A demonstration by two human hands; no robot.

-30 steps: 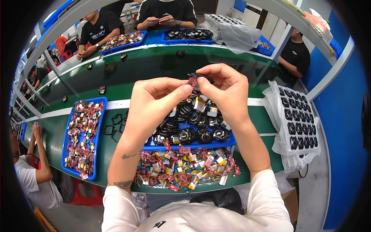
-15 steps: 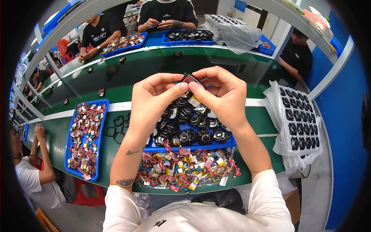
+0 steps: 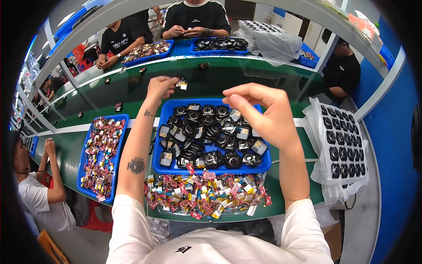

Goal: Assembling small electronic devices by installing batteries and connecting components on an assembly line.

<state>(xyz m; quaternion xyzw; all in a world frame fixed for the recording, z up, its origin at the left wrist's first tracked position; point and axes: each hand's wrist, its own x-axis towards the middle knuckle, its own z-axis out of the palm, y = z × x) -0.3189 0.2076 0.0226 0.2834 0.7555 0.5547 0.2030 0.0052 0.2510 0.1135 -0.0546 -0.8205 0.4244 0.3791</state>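
Observation:
My left hand (image 3: pixel 161 89) is closed on a small black watch case (image 3: pixel 180 82) with a silver and yellow part hanging from it, held over the far green belt. Off to the right, my right hand (image 3: pixel 266 110) is empty, its thumb and fingers apart, above the right side of a blue tray (image 3: pixel 266 167). In that tray lie many black round-faced watch cases (image 3: pixel 233 159), some showing grey backs. A heap of red circuit boards with white and yellow batteries (image 3: pixel 211 193) lies between the tray and me.
A longer blue tray of red boards (image 3: pixel 97 156) stands to the left. White foam trays with rows of watch cases (image 3: pixel 343 141) are at right. A grey frame (image 3: pixel 373 86) arches overhead. Co-workers (image 3: pixel 195 20) sit across the belt and at left.
My hands have parted. The left one moved left with the watch case, while the right let go and shifted slightly right. The blue tray's contents now show fully.

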